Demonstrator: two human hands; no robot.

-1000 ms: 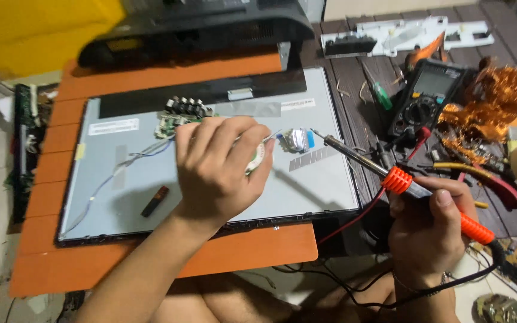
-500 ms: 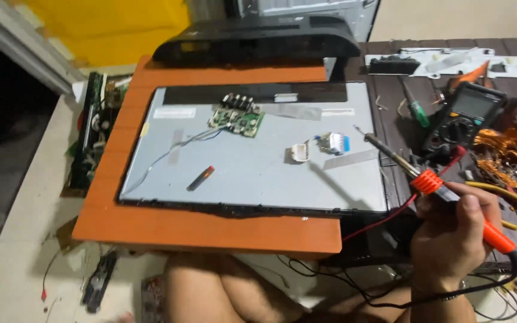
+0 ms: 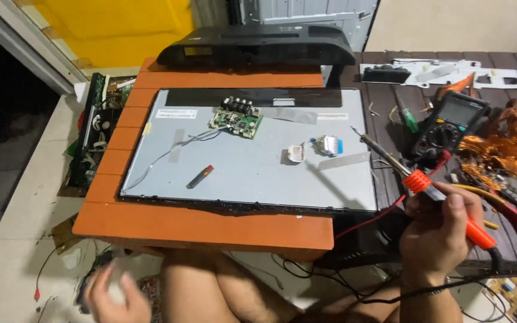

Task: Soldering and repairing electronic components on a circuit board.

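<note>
Down by the floor, the left hand (image 3: 110, 294) is blurred, its fingers spread and seemingly empty among the loose wires there, though I cannot tell for sure. The right hand (image 3: 444, 230) grips the orange-handled soldering iron (image 3: 426, 186) clenched like a pen, its hot tip held raised just off the panel's edge, safely away from skin. Beyond that hand, the grey display panel (image 3: 252, 173) lies flat on the orange board (image 3: 210, 224) so its green circuit board (image 3: 236, 119) faces upward, and the multimeter (image 3: 453, 119) waits on the counter (image 3: 390, 119) just past the iron.
</note>
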